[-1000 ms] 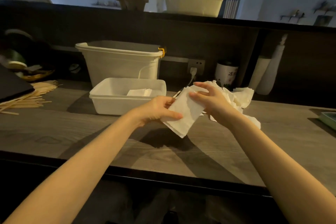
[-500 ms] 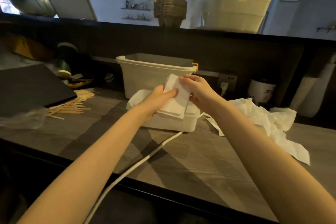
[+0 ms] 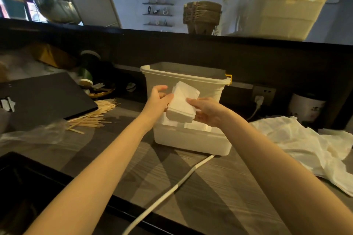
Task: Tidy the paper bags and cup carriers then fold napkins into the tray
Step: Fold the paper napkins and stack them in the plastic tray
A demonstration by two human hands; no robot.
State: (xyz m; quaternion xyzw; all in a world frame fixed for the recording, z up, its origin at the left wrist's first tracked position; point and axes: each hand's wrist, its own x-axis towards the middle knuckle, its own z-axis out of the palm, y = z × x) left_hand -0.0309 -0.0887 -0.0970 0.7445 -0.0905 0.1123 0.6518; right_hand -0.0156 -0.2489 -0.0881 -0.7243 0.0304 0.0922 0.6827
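**Folded napkin over the tray: placement step**

Since half a second ago, both hands have carried the folded napkin a little higher and more squarely over the white tray, and the view has closed in on the work.

My left hand holds the napkin's left edge, thumb raised above it and fingers behind the paper. My right hand pinches the right edge, thumb on top and fingers underneath. I hold it at two edges because a folded paper napkin springs open if supported at one side only.

The napkin is in the air, tilted, directly above the tray opening and in front of the tall cream bin. At least one folded napkin already lies in the tray beneath it; the count cannot be read from here.

The tray sits at the counter centre, near the loose napkin pile on my right, which keeps the reach short. A white cable runs out from under the tray's front corner.

Judgement: next, lower the napkin flat onto the stack and release both edges together. Risk: uneven release lets the fold open.

On the upper ledge stand the stacked cup carriers.
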